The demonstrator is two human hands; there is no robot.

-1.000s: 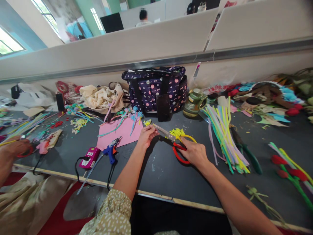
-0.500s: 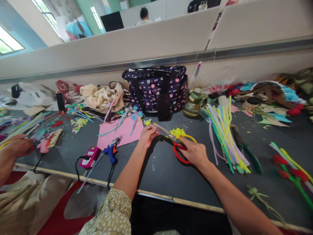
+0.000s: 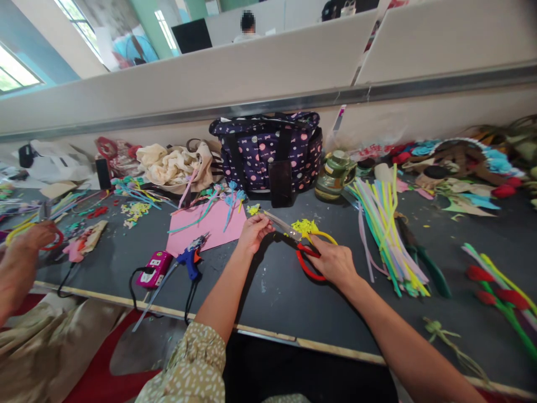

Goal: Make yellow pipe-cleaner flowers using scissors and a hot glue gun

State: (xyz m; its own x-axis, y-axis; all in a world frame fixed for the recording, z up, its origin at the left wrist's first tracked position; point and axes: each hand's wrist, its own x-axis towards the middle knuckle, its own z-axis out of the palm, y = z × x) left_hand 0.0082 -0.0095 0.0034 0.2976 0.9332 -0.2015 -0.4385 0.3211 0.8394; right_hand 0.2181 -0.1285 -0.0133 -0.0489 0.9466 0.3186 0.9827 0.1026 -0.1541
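My right hand [image 3: 333, 258] grips a pair of scissors [image 3: 310, 254] with red and yellow handles, the blades pointing up and left. The blade tips reach the fingers of my left hand [image 3: 255, 232], which are pinched together. Whatever sits in that pinch is too small to make out. Just beyond my left fingertips lies a small yellow piece [image 3: 253, 209]. A heap of yellow clippings [image 3: 305, 226] rests on the dark table [image 3: 268, 296], behind the scissors.
Left of my arm are a blue glue gun [image 3: 191, 262], a magenta power strip [image 3: 155, 268] and a pink sheet [image 3: 210, 228]. A phone [image 3: 280, 184] leans on a patterned bag [image 3: 255, 151]. Rightward lie pastel stems [image 3: 384, 235]. A co-worker's hand [image 3: 33, 238] holds scissors at far left.
My hands and scissors stay almost still. At far left, the co-worker's hand has turned, and the scissor blades in it now point upward.
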